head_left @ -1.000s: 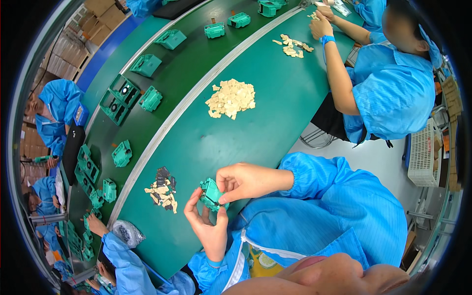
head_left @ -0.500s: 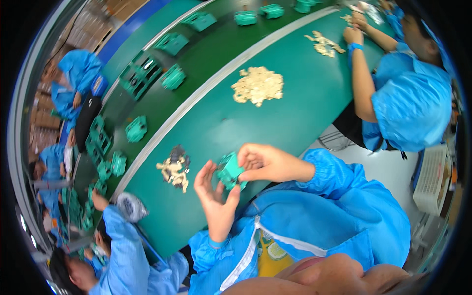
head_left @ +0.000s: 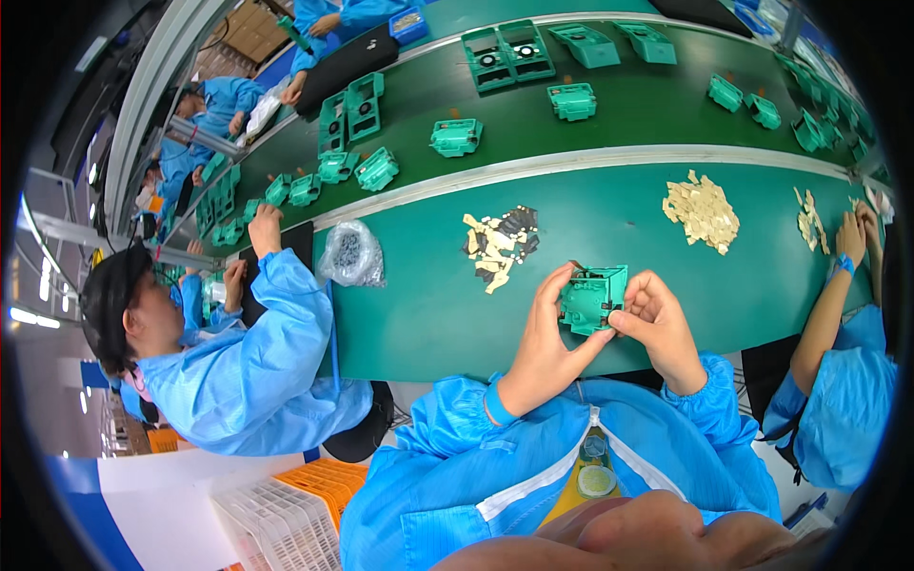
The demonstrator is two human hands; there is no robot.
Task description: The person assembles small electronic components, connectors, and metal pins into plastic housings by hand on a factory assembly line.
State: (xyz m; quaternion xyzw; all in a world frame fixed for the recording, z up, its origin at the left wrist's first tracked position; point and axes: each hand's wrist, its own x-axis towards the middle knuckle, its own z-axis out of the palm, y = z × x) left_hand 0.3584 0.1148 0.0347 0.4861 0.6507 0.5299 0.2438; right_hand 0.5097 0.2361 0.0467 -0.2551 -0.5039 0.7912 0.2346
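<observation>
A small green plastic housing [head_left: 590, 303] is held just above the near edge of the green worktable, its hollow inside showing with small dark parts in it. My left hand [head_left: 541, 347] grips its left side, fingers behind and thumb along the bottom edge. My right hand [head_left: 659, 328] pinches its lower right corner, the thumb over a small dark part there. Beyond my left hand lies a loose pile of cream and black small pieces [head_left: 497, 249]. A larger pile of flat cream pieces [head_left: 701, 215] rests farther right.
Past a pale rail [head_left: 590, 160], a dark green conveyor [head_left: 519, 114] carries several green housings [head_left: 457, 137]. A clear bag of small dark parts [head_left: 351, 255] sits on the table's left. Co-workers in blue sit on both sides, the left one's arm [head_left: 286, 305] reaching to the conveyor.
The view has swung left, bringing the left co-worker and the bag further in. The housing is turned so its hollow side shows, and my left fingers have closed in on it.
</observation>
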